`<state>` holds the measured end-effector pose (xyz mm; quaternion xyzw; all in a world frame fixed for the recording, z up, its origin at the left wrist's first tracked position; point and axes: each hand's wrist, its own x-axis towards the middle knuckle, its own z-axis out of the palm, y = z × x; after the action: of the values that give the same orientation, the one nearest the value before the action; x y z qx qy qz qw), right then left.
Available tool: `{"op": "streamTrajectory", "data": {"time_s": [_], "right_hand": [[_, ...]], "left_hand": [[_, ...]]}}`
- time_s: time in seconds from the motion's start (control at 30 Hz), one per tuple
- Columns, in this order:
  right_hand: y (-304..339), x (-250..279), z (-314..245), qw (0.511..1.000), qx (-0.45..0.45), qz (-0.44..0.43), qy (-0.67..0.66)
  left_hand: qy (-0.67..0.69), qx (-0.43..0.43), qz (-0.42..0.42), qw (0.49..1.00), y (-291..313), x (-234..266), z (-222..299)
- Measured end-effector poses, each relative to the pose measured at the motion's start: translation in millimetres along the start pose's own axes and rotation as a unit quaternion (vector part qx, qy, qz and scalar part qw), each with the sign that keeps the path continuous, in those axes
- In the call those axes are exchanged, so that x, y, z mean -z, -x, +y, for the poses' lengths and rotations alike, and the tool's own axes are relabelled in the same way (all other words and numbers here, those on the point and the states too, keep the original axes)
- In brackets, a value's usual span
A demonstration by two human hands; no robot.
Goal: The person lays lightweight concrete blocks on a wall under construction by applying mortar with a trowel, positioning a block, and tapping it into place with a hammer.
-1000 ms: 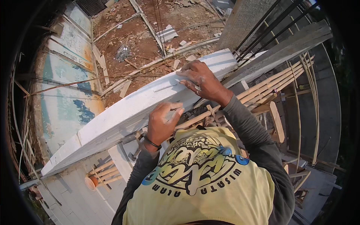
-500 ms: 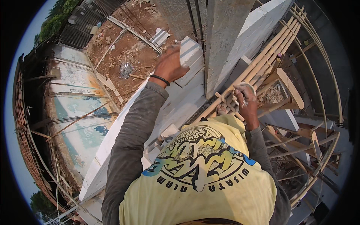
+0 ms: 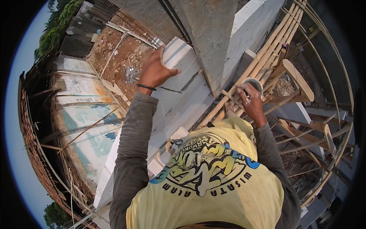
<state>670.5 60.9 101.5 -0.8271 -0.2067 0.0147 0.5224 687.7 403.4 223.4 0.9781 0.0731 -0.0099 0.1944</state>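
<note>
A white lightweight block [image 3: 182, 57] sits on top of the white block wall [image 3: 190, 101], beside a grey concrete column. My left hand [image 3: 155, 71] grips the block's left end, thumb on the near face and fingers over the far side, partly hidden. A dark gap shows in the joint under the block. My right hand [image 3: 250, 101] is closed, with pale mortar smears on its fingers. Whatever lies inside that grip is hidden. Just behind it is the round rim of a bucket [image 3: 257, 83], close to bamboo poles.
The concrete column [image 3: 206, 34] rises directly ahead, with dark reinforcing bars [image 3: 173, 19] beside it. Bamboo poles [image 3: 272, 49] and wooden scaffold pieces [image 3: 298, 80] stand on the right. Beyond the wall on the left are red soil [image 3: 116, 57] and a weathered painted wall [image 3: 82, 129].
The view has shifted, so the column leans differently. My left hand stays at the block's end. My right hand has turned slightly, and more of the bucket's rim shows.
</note>
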Motion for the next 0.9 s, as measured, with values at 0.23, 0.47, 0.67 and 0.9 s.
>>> {"op": "streamTrajectory", "data": {"time_s": [0.23, 0.47, 0.67, 0.9], "right_hand": [[0.5, -7.5, 3.5, 0.999, 0.008, -0.031, -0.003], [2.0, -13.0, 4.6, 0.999, 0.025, -0.038, 0.006], [10.1, -24.1, 14.0, 0.998, 0.009, -0.056, -0.019], [66.8, -55.8, 171.3, 0.964, -0.248, -0.095, 0.020]], "left_hand": [[-0.033, -0.019, 0.068, 0.997, 12.7, 63.6, 16.5], [0.004, -0.037, 0.138, 0.990, 32.2, 128.0, 33.6], [0.061, -0.012, 0.225, 0.972, 119.1, 186.7, 59.5], [0.153, -0.038, 0.154, 0.975, 171.1, 105.0, 82.1]]}}
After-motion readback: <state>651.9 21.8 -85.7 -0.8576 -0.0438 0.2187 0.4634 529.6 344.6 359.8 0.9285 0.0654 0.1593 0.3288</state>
